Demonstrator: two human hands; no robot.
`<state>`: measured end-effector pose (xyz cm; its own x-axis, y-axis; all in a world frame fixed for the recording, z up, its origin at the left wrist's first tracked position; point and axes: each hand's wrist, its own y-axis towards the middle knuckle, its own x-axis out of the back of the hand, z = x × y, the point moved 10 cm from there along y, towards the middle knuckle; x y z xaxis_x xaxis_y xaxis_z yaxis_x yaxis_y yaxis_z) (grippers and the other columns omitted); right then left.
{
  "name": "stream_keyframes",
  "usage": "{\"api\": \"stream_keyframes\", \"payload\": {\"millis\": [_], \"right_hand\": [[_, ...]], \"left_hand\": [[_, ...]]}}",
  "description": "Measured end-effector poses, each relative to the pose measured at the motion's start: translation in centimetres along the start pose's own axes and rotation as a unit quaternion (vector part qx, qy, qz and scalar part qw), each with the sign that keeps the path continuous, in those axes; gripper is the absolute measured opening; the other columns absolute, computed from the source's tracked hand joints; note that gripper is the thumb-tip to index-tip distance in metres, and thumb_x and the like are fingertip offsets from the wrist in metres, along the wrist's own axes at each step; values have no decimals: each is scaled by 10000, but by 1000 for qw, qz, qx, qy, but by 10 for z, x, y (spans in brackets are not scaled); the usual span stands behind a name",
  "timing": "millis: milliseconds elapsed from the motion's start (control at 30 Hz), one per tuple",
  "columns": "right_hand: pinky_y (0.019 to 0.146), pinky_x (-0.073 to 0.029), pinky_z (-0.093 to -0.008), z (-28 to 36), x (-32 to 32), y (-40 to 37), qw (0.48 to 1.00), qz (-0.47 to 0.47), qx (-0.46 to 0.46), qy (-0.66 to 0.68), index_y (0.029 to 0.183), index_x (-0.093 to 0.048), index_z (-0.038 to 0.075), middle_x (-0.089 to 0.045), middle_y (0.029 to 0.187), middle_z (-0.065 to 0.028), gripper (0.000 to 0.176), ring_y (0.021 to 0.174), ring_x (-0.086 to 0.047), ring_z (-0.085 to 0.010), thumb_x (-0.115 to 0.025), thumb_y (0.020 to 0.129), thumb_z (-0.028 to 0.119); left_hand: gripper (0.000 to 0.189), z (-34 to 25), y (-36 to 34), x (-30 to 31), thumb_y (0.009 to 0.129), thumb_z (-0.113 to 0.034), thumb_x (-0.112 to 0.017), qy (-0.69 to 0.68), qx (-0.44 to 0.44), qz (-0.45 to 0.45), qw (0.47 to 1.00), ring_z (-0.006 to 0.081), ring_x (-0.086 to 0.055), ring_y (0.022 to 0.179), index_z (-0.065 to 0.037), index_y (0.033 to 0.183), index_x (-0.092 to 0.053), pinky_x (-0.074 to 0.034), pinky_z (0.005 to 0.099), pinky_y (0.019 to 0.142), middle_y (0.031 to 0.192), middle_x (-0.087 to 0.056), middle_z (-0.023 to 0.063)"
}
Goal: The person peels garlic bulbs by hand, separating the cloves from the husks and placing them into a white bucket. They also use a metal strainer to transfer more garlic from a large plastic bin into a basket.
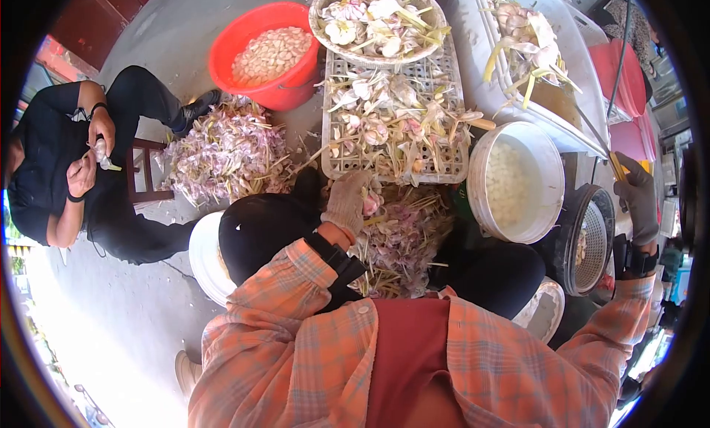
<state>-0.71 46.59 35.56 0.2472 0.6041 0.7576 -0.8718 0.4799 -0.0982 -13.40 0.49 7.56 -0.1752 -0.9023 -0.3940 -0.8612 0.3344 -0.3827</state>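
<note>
My left hand (346, 200), in a pale knitted glove, is closed on a pinkish garlic bulb (372, 202) at the near edge of a white plastic crate (329, 136). Garlic bulbs and cloves with stalks (377, 121) are spread on that crate. Far out to the right, my gloved right hand (639, 197) grips the yellow handle of a long, thin metal tool (594, 132). Its shaft slants up and left in front of the white tub (473, 58); I cannot make out its tip. Below my left hand lies a heap of garlic skins and stalks (403, 243).
A basin of garlic (377, 58) sits on the crate's far end. Around me stand a red bucket of peeled cloves (222, 55), a white bucket (555, 184) with cloves in liquid and a dark basket (608, 214). At left, a seated person (59, 147) handles garlic beside a skin pile (222, 151).
</note>
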Motion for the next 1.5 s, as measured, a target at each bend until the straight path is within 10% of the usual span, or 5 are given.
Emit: {"api": "stream_keyframes", "payload": {"millis": [233, 400, 767, 1500], "right_hand": [[704, -470, -199, 36, -85, -48, 980, 95, -20, 172, 1197, -570, -24, -665, 991, -56, 545, 824, -604, -89, -575, 659, -105], [480, -384, -203, 45, -143, -53, 969, 202, -36, 136, 1114, -618, -52, -638, 770, -41, 464, 529, -500, -55, -599, 651, -52], [410, -347, -230, 0, -252, 0, 830, 454, -164, 281, 1208, -532, -26, -524, 629, -103, 415, 439, -448, -116, -554, 825, 135], [421, -283, -189, 18, -220, 24, 932, 352, -24, 79, 1234, -580, 33, -511, 617, 13, 524, 461, -363, -29, -562, 715, -43]], "left_hand": [[179, 14, 10, 12, 825, -153, -529, -100, 18, -17, 995, 162, -526, 442, -35, 694, -557, -382, 259, 386, 553, -529, 73], [159, 16, 11, 13, 811, -135, -538, -80, 36, -16, 996, 163, -530, 451, -39, 686, -552, -388, 255, 393, 559, -522, 68], [126, 25, 18, 13, 817, -119, -538, -68, 47, -26, 996, 152, -540, 483, -37, 722, -555, -406, 251, 423, 624, -540, 63], [224, 36, 20, 2, 860, -184, -481, -41, 88, -21, 995, 101, -420, 406, 14, 775, -543, -323, 221, 377, 638, -526, 107]]}}
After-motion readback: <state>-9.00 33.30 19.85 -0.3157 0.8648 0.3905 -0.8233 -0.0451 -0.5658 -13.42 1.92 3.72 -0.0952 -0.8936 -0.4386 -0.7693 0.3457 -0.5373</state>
